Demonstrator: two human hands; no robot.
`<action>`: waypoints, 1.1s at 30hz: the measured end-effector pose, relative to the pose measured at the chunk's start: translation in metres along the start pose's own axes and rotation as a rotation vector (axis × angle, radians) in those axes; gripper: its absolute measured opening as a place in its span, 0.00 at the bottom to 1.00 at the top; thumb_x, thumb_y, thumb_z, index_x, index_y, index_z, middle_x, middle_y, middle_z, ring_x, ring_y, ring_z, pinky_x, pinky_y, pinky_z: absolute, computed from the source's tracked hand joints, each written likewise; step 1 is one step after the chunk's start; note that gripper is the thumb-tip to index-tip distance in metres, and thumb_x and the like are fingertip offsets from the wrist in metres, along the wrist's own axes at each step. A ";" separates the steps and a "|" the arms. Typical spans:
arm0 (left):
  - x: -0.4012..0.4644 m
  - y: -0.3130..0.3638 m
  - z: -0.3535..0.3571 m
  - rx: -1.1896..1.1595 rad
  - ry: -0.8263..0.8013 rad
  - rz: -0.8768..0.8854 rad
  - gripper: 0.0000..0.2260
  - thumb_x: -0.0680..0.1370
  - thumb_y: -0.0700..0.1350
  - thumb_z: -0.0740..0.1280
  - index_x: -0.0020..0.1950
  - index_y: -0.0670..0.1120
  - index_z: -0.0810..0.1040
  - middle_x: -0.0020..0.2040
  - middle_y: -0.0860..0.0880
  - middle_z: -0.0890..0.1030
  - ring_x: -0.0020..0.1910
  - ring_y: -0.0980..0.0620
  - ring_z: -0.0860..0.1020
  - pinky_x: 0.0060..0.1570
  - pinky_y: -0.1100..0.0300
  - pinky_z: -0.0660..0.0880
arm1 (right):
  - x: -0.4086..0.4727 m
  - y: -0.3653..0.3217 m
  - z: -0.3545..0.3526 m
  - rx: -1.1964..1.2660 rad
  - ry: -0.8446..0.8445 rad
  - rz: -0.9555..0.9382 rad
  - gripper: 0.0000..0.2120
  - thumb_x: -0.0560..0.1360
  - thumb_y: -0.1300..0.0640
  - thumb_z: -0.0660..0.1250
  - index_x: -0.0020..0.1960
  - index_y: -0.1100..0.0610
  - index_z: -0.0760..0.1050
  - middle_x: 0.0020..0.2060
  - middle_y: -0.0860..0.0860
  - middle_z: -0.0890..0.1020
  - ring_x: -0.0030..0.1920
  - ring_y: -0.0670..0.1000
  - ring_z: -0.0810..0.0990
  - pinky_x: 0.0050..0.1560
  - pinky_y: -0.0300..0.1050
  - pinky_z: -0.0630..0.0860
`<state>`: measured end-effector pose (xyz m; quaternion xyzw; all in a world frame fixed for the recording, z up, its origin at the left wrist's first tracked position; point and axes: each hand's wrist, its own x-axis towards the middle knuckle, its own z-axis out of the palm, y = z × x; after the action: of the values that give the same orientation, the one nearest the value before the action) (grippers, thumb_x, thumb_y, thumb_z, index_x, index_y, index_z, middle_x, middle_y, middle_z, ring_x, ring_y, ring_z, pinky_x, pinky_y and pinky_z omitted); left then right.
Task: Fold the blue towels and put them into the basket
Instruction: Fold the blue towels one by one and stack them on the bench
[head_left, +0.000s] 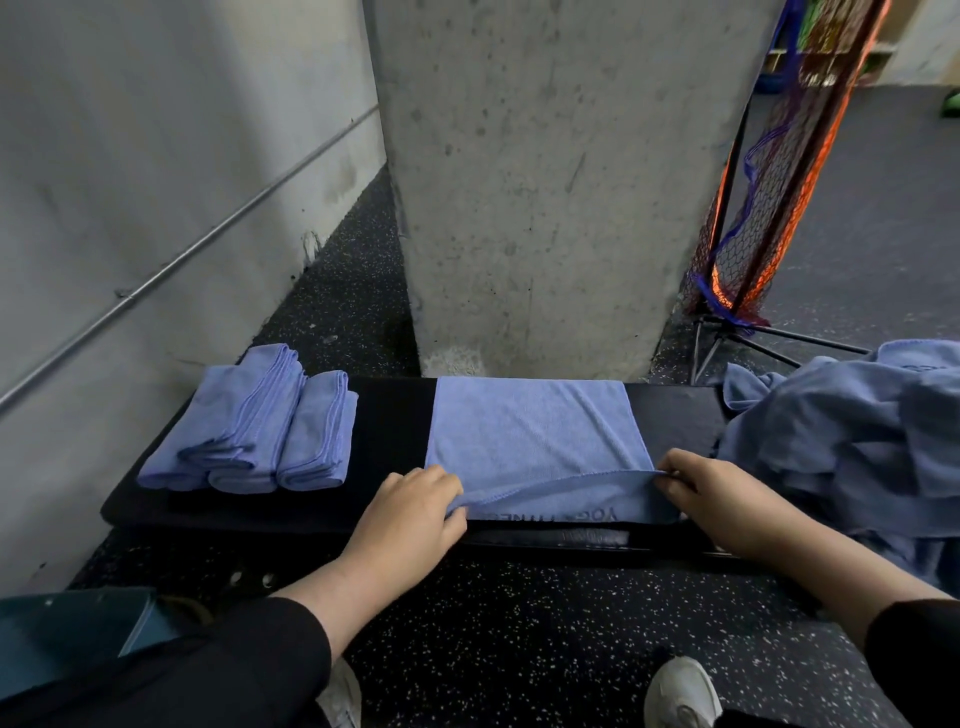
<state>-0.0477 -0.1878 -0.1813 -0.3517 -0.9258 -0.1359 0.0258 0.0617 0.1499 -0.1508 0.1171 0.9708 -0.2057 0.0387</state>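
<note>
A blue towel (535, 436) lies spread across the middle of a black bench (389, 415), its near part doubled over and hanging at the front edge. My left hand (415, 506) pinches the folded edge at its near left corner. My right hand (717, 493) pinches the same edge at the near right corner. Three folded blue towels (260, 431) lie side by side on the bench's left end. A heap of unfolded blue towels (857, 436) covers the right end. No basket is in view.
A concrete pillar (545, 182) rises right behind the bench, with a grey wall (130, 182) at the left. A netted stand on thin black legs (753, 234) is at the back right. A dark teal object (67, 634) sits at my lower left. My white shoe (680, 691) is on the speckled floor.
</note>
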 end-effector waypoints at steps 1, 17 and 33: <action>0.002 0.000 -0.002 -0.015 0.014 -0.036 0.08 0.79 0.50 0.59 0.41 0.52 0.66 0.40 0.57 0.69 0.40 0.55 0.68 0.48 0.58 0.66 | 0.000 0.000 0.000 0.008 0.004 -0.001 0.10 0.81 0.50 0.64 0.42 0.42 0.68 0.34 0.39 0.78 0.36 0.40 0.75 0.40 0.43 0.68; 0.016 -0.022 -0.048 -0.305 -0.512 -0.086 0.18 0.77 0.58 0.70 0.36 0.50 0.67 0.33 0.56 0.68 0.31 0.60 0.65 0.31 0.63 0.61 | -0.001 -0.003 -0.020 -0.109 -0.364 -0.022 0.11 0.81 0.51 0.61 0.41 0.51 0.68 0.35 0.45 0.75 0.33 0.40 0.72 0.38 0.39 0.69; 0.089 -0.028 -0.058 -0.479 0.018 -0.394 0.09 0.81 0.45 0.63 0.43 0.43 0.76 0.36 0.44 0.79 0.35 0.51 0.71 0.35 0.55 0.64 | 0.069 -0.027 -0.033 0.382 0.135 0.155 0.14 0.79 0.59 0.62 0.35 0.55 0.68 0.30 0.51 0.70 0.34 0.50 0.68 0.38 0.48 0.66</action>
<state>-0.1354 -0.1663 -0.1193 -0.1603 -0.9175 -0.3558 -0.0765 -0.0125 0.1545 -0.1183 0.2102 0.9028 -0.3738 -0.0337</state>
